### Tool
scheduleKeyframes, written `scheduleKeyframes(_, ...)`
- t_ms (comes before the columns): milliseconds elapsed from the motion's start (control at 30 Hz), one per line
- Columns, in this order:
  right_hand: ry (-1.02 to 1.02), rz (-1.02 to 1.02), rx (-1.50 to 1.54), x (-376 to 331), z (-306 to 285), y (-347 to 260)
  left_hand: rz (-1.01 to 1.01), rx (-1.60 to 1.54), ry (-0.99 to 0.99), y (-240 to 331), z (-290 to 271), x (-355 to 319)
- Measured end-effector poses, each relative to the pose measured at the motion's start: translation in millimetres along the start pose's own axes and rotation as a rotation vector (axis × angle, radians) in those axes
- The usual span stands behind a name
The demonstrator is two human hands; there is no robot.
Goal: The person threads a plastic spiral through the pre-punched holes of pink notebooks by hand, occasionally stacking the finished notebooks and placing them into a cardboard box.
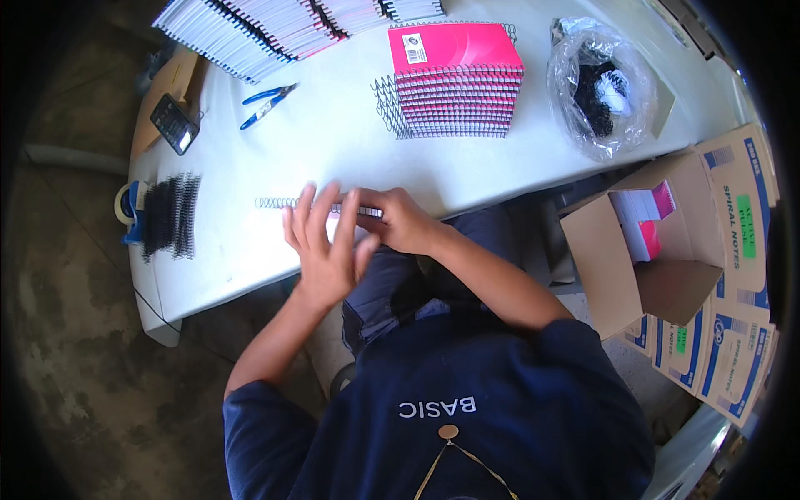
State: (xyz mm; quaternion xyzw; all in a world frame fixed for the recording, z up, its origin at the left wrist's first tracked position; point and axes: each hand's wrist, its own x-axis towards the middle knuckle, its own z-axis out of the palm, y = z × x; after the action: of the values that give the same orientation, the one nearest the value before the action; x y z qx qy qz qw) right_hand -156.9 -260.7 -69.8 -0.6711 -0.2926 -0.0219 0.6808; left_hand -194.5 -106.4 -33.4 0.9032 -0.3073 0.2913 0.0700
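Clamps the fingers of the right hand (404,223) around the right end of a small spiral notebook (364,211), seen nearly edge-on close to the near edge of the white bench (333,142). Holds the fingers of the left hand (323,250) spread apart from one another across the notebook's left part, slightly blurred; cannot tell whether pressing on it. Shows a wire coil (273,202) running out leftward past those fingers. Leaves little bench toward the body, with dark trousers (387,282) just past the edge below the right fingers. Has open room beyond the left fingers, up to blue-handled pliers (265,111), and bare surface to their left, as far as a heap of black coils (171,217) and a blue tape dispenser (132,218) at the left edge. Meets a tall stack of pink-covered spiral notebooks (458,104) beyond and right of the right fingers, then a clear plastic bag (617,137) of dark coils near the right edge. Has an open cardboard box (604,271) off the near edge, well right of the fingers, with notebooks inside.
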Motion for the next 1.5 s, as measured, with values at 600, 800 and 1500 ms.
scheduleKeyframes(600, 0.000, 0.242, 0.059, 2.0, 0.6, -2.8, 0.055, -0.436, -0.433, -16.8, -42.3, 76.1)
scheduleKeyframes(800, -0.055, 0.270, -0.066, 2.3, -3.3, -4.0, 0.030, -0.384, -0.394, -9.7, -42.7, 74.5)
scheduleKeyframes(1500, 0.945, -0.253, -0.276, 54.6, -109.5, -91.0, -0.457, -1.244, 0.646, 54.7, -7.3, 191.6)
